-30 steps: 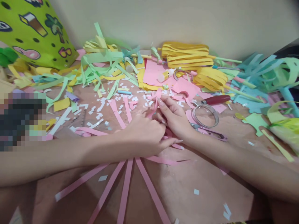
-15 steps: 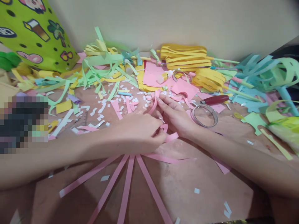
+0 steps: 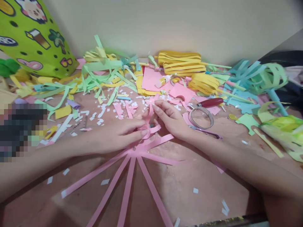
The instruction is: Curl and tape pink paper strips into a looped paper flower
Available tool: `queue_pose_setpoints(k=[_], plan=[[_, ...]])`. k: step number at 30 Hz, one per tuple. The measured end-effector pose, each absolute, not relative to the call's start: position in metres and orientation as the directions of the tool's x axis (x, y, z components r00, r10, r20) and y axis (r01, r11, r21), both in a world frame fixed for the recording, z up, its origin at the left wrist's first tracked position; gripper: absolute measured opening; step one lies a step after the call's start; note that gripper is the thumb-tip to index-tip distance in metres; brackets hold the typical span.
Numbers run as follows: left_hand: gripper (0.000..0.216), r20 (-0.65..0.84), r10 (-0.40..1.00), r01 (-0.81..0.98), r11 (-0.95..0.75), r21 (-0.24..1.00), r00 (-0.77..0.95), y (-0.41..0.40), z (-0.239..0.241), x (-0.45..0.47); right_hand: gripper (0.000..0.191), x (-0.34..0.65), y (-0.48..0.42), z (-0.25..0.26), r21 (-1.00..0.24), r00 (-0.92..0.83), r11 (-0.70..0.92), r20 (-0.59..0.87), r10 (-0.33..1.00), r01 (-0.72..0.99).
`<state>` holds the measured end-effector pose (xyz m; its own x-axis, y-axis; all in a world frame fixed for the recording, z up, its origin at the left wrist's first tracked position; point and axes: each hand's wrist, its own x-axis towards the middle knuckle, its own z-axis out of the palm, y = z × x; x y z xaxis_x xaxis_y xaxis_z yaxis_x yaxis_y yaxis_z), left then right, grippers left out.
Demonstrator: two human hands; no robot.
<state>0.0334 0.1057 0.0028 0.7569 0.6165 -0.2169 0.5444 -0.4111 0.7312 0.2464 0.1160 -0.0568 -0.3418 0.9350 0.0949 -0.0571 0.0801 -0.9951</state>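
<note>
A pink paper piece with several long strips fanning out from its middle lies on the table before me. Some of its strips reach toward me, while others curl up between my hands. My left hand pinches a curled pink strip between thumb and fingers, above the middle of the piece. Just to the right, my right hand has its thumb and fingers closed on an upright pink strip. The fingertips of both hands are close together, and partly hidden behind the paper.
Scraps of cut paper litter the table. Behind lie yellow fringed paper bundles, a small glue bottle and pink sheets. Scissors and a round metal tool with a red handle lie right of my hands. A green bag stands back left.
My left hand has shifted left, uncovering the middle of the pink piece and a curled strip. My right hand stays at the upright strip. The whole view has shifted slightly.
</note>
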Motion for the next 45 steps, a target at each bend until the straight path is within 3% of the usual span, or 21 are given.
queue_pose_setpoints(k=[5, 11, 20, 26, 34, 40, 45], plan=[[0.044, -0.194, 0.628, 0.459, -0.291, 0.84, 0.754, 0.095, -0.008, 0.028, 0.031, 0.249, 0.116, -0.054, -0.912, -0.386, 0.364, 0.272, 0.881, 0.187], [0.032, -0.213, 0.713, 0.338, -0.036, 0.941, 0.668, 0.088, -0.031, 0.031, 0.027, 0.252, 0.121, -0.052, -0.845, -0.499, 0.486, 0.329, 0.802, 0.223], [0.036, -0.259, 0.726, 0.307, 0.069, 0.949, 0.637, 0.081, -0.038, 0.027, 0.044, 0.259, 0.116, -0.046, -0.931, -0.605, 0.301, 0.122, 0.787, 0.204], [0.038, -0.281, 0.713, 0.396, 0.005, 0.918, 0.643, 0.084, -0.044, 0.028, 0.032, 0.255, 0.117, -0.048, -0.966, -0.567, 0.253, 0.186, 0.802, 0.041], [0.04, -0.284, 0.658, 0.316, 0.073, 0.946, 0.697, 0.088, -0.033, 0.031, 0.023, 0.256, 0.117, -0.051, -0.985, -0.555, 0.14, 0.174, 0.813, -0.103], [0.042, -0.33, 0.624, 0.245, 0.221, 0.944, 0.708, 0.087, -0.033, 0.029, 0.02, 0.256, 0.113, -0.055, -0.965, -0.588, 0.217, 0.26, 0.766, -0.144], [0.042, -0.352, 0.646, 0.258, 0.239, 0.936, 0.677, 0.087, -0.031, 0.031, 0.018, 0.256, 0.113, -0.056, -0.955, -0.575, 0.21, 0.295, 0.763, -0.21]])
